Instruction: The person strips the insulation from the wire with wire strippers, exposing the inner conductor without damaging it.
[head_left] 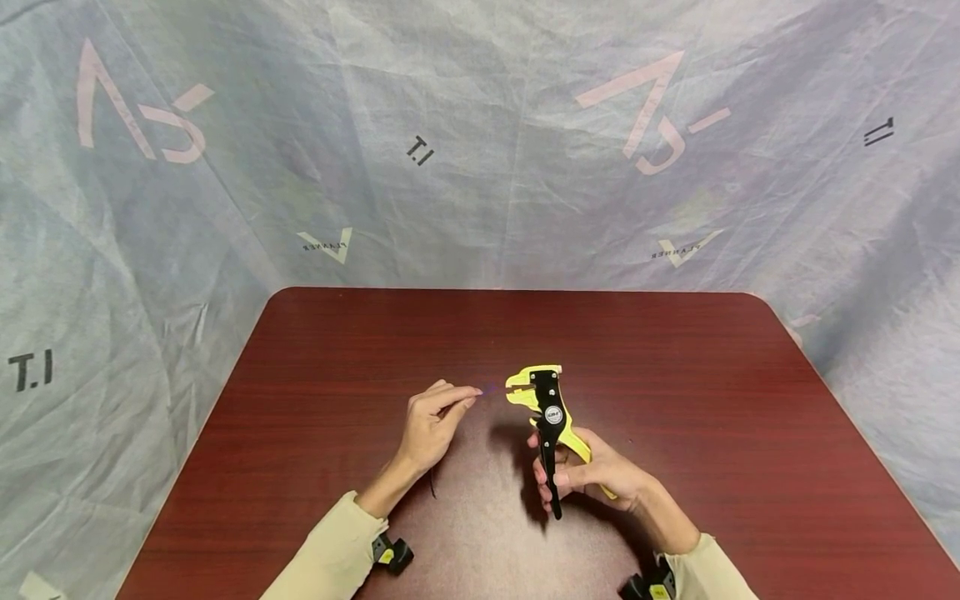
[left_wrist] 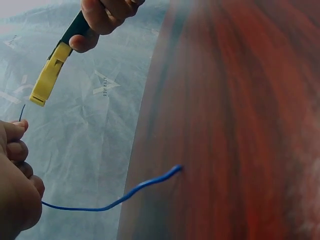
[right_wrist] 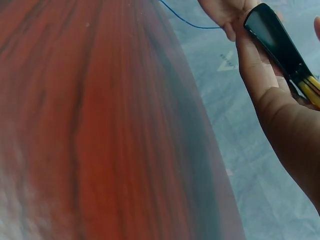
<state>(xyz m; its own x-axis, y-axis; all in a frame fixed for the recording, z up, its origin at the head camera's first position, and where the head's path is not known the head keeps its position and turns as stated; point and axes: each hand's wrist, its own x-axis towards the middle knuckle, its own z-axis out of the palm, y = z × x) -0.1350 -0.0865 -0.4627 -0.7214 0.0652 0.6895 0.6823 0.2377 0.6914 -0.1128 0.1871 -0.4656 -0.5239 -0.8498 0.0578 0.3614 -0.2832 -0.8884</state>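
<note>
left grip (head_left: 433, 427): pinching wire (left_wrist: 144, 184) | right grip (head_left: 609, 468): grasping stripper (head_left: 551, 408) | risk: little wire clears your left grip, so your slightest wobble could make it miss the stripper

The right hand (right_wrist: 280, 107) gripped a black-and-yellow hand tool (right_wrist: 275, 42) at 2 o'clock, its dark handle slanting down toward 3. At 1 o'clock, the left hand (right_wrist: 225, 11) appeared with a thin blue wire (right_wrist: 186, 21) curving away toward 12. Red-brown, dark-grained counter (right_wrist: 107, 130) spread across 9 o'clock; a grey-blue sheet (right_wrist: 270, 187) hung at 4.
</note>
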